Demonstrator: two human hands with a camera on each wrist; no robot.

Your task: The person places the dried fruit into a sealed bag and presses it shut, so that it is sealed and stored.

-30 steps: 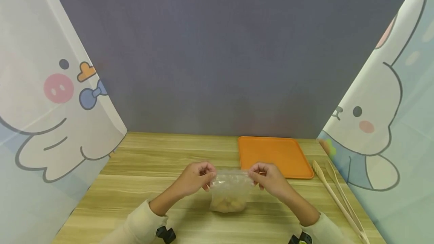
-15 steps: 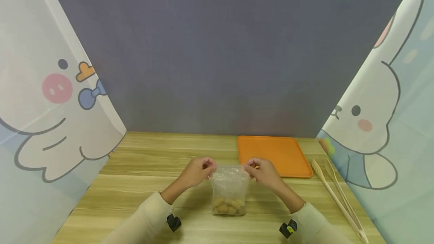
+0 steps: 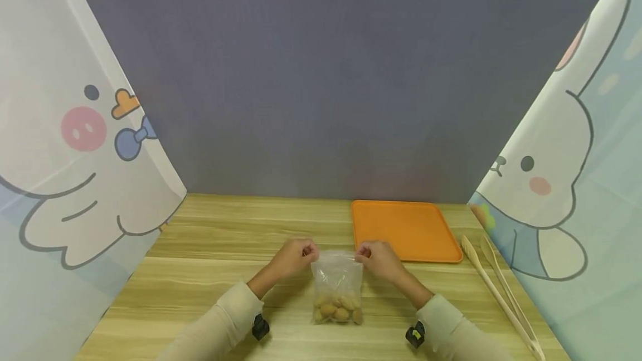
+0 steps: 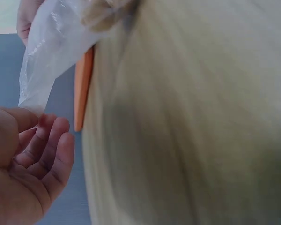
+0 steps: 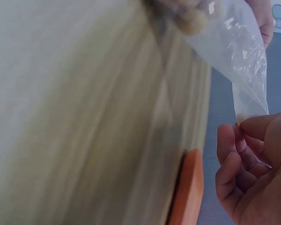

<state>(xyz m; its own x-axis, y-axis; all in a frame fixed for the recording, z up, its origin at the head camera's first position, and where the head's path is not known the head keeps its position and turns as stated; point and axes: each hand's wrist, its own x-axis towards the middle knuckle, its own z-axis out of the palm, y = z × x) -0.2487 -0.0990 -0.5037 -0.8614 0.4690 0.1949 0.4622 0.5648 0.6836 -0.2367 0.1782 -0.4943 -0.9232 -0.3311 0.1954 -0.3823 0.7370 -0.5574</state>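
Observation:
Between the two hands is a clear plastic bag (image 3: 337, 280) with several small brownish-yellow rounded pieces (image 3: 341, 313) at its bottom. My left hand (image 3: 295, 258) pinches the bag's upper left corner between thumb and forefinger. At the upper right corner, my right hand (image 3: 379, 261) pinches the plastic in the same way. The wrist views show both pinches close up, with the other fingers of the left hand (image 4: 33, 164) and right hand (image 5: 253, 164) loosely curled. What the pieces are I cannot tell for sure.
An orange tray (image 3: 406, 231) lies at the back right of the wooden table (image 3: 225, 249). Pale wooden tongs (image 3: 501, 297) rest along the right side. A grey panel (image 3: 321, 82) rises behind, with cartoon-printed sheets at both sides.
The bag has come more upright and then dropped slightly toward the table, its pieces showing more clearly. Both hands keep their pinch and have drawn slightly closer together.

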